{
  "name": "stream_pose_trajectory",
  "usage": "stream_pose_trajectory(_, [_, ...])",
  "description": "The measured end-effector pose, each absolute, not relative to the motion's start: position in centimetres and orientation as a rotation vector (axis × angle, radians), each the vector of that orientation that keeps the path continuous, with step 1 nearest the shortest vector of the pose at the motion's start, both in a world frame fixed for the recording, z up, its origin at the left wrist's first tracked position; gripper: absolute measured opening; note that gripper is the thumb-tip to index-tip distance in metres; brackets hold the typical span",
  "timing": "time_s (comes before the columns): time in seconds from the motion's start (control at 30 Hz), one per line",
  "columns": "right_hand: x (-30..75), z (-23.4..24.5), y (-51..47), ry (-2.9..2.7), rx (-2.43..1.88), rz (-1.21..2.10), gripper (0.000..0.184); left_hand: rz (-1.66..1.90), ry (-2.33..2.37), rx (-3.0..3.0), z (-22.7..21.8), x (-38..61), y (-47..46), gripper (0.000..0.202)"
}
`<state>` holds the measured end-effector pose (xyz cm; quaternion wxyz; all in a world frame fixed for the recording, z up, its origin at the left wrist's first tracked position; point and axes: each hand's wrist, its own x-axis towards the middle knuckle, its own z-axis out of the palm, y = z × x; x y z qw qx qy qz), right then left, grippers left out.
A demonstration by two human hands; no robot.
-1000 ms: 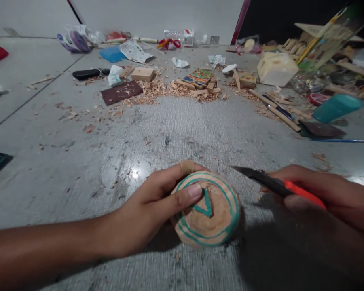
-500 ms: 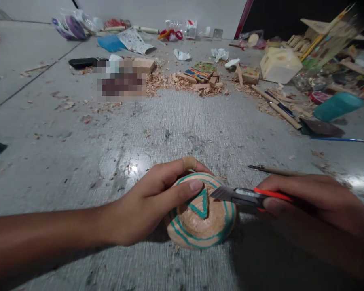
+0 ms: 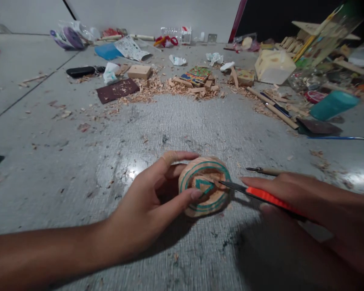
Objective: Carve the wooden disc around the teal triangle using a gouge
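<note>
A round wooden disc (image 3: 210,199) with teal rings and a teal triangle painted on it rests on the grey floor. My left hand (image 3: 148,206) grips its left edge, thumb on the face and a bandaged finger curled over the top. My right hand (image 3: 309,202) is closed round an orange utility knife (image 3: 261,195), and the blade tip touches the disc near the triangle. A thin carving tool (image 3: 265,171) lies on the floor just behind my right hand.
Wood shavings, small blocks (image 3: 138,72), a painted tile (image 3: 197,75) and sandpaper (image 3: 117,89) lie scattered farther back. Sticks (image 3: 276,109), a teal container (image 3: 333,105), a white box (image 3: 273,66) and piled clutter fill the right side.
The knife came from the right down onto the disc face. The disc and my left hand now sit farther from me, the disc tilted more on edge.
</note>
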<state>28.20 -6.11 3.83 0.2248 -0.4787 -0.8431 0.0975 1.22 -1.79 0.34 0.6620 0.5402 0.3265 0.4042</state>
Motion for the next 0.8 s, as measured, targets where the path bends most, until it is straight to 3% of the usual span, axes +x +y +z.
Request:
stream_pose_trajectory(0.1, [28.4,3.7,-6.2,-2.337,-1.330,0.353,0.038,1.016,0.949,1.586,0.5,0.8,-1.4,0.020])
stream_pose_trajectory(0.4, [27.4,2.9,-6.2,-2.341,-1.256,0.380,0.047,0.970,1.027,1.888,1.1,0.3,-0.7,0.026])
stream_pose_trajectory(0.63, [26.5,2.8,-6.9,-2.329,-1.267,0.441,0.059,0.965,1.112,2.231,3.7,0.2,-0.3,0.009])
stream_pose_trajectory(0.8, [26.0,2.9,-7.0,-2.268,-1.277,0.441,0.052,0.851,1.102,2.315,4.7,0.2,0.2,0.013])
